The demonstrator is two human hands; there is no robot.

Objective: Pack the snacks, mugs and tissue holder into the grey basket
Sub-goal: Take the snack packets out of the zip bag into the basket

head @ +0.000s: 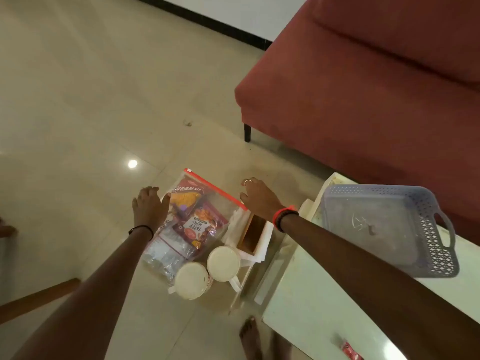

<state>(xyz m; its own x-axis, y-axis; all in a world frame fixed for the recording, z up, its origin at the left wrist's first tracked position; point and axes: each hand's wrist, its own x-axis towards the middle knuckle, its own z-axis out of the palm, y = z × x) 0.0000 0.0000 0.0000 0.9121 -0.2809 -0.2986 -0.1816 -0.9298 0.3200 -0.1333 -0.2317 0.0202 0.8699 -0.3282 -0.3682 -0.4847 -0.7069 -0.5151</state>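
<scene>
A clear zip bag of snack packets lies on the tiled floor. My left hand hovers at its left edge, fingers spread, holding nothing. My right hand hangs open over the bag's right corner near the red zip strip. Two white mugs stand side by side on the floor in front of the bag. A wooden tissue holder with white tissues rests to the right of the bag. The grey basket sits empty on the white table at the right.
A red sofa fills the upper right, one dark leg near the floor items. The white table stands at lower right with a small red wrapper on it. My bare feet are below. A wooden piece lies at the left.
</scene>
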